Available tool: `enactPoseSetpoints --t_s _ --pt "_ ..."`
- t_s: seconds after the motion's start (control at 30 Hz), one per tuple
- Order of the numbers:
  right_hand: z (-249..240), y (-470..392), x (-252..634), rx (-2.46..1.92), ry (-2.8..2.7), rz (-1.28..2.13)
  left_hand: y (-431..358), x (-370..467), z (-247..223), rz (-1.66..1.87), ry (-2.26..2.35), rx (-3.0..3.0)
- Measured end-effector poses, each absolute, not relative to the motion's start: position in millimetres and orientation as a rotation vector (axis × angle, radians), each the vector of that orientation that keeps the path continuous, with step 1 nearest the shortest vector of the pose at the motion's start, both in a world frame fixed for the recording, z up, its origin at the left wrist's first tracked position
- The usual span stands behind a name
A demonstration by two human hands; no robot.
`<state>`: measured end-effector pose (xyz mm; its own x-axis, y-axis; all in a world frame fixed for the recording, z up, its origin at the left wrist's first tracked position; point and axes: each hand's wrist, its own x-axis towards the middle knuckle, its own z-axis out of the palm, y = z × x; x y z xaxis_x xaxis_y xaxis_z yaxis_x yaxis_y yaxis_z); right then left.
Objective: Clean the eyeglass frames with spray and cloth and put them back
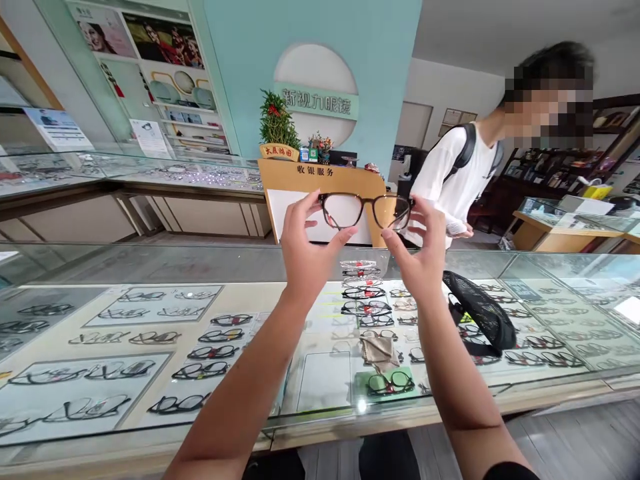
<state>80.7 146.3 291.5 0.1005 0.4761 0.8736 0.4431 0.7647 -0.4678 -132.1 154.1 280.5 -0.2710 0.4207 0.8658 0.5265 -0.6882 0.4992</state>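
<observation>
left hand (307, 250) and right hand (423, 250) apart, clamped on opposite ends of dark-rimmed, clear-lensed glasses (367, 201); thumb slip might smudge them, uneven pull twist them.

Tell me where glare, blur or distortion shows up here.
All in the head view: a bright glare spot near the front edge of the glass counter; the turquoise wall leans, probably lens distortion; the standing person's head is pixelated; the held glasses look fairly sharp.

- Before me: display case (240, 263), eyeglass frames (215, 352) inside.
- On it, to my right: mesh object (483, 313).
- Behind it: service counter (360, 180), plant (275, 123) on top.
</observation>
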Motion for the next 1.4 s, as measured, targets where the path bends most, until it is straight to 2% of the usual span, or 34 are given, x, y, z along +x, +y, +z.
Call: enactPoseSetpoints --t_s 0.23,0.43,0.73,1.0,1.17,1.4 --pt "281 106 93 -0.775 -1.319 0.44 100 -133 267 -2.064 -1.074 -1.815" --pt "253 51 105 -0.817 -1.253 0.675 33 -127 232 -2.096 -1.116 -1.813" --pt "209 -43 105 -0.822 -1.186 1.003 -53 -122 168 -2.177 -1.343 -1.94" --pt "167 -76 95 -0.702 -0.927 1.339 -85 -125 118 -2.157 -1.691 -2.061" --pt "153 -70 108 -0.709 -0.976 1.407 -92 -133 119 -2.043 -1.713 -2.12" --pt "182 -63 134 -0.819 -1.793 1.111 -101 -151 149 -1.495 -1.545 -2.394"
